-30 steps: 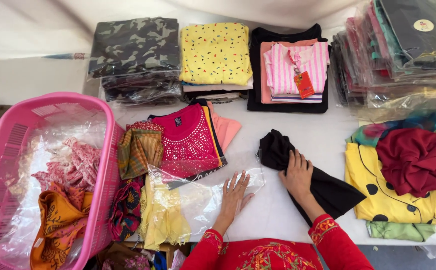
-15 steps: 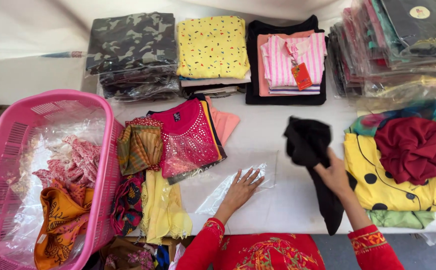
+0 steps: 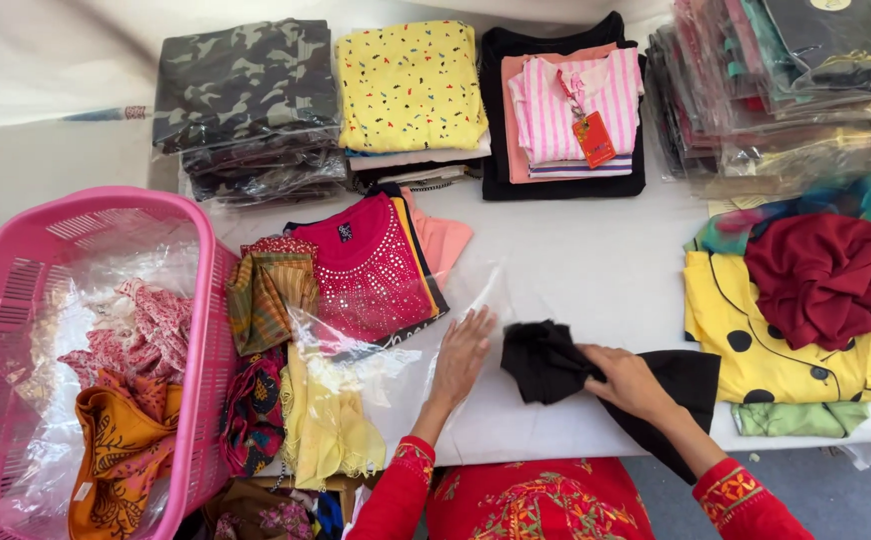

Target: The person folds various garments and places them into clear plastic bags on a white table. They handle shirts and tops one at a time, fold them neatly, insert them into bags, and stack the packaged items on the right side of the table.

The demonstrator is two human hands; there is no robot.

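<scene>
Resting flat with fingers spread, the left hand (image 3: 462, 352) presses on a clear bag (image 3: 426, 345) lying on the white table (image 3: 596, 270), while the right hand (image 3: 628, 380) closes over a black cloth (image 3: 546, 362) just right of the bag, pinching a bunched fold between thumb and fingers. That cloth sits near the table's front edge, between the bag and a yellow dotted top (image 3: 756, 335), and one end trails off the edge below the wrist

Judging by how it crumples and droops, the cloth is light, soft and limp; it would sag from any single hold, so a gathered bunch or a folded edge looks the surest place to take it. Thin and glossy, the bag looks slippery and liable to slide or cling, and a flat palm seems the way to keep it put; I cannot tell where its mouth lies

As for containers, a pink basket (image 3: 206, 330) at the left is lined with clear plastic and holds printed pink and orange fabrics. Beside it, a second clear bag holds a pale yellow garment (image 3: 324, 425). Along the back, a camouflage stack (image 3: 246, 90) and a pile at the far right (image 3: 776, 80) are wrapped in plastic sleeves
</scene>
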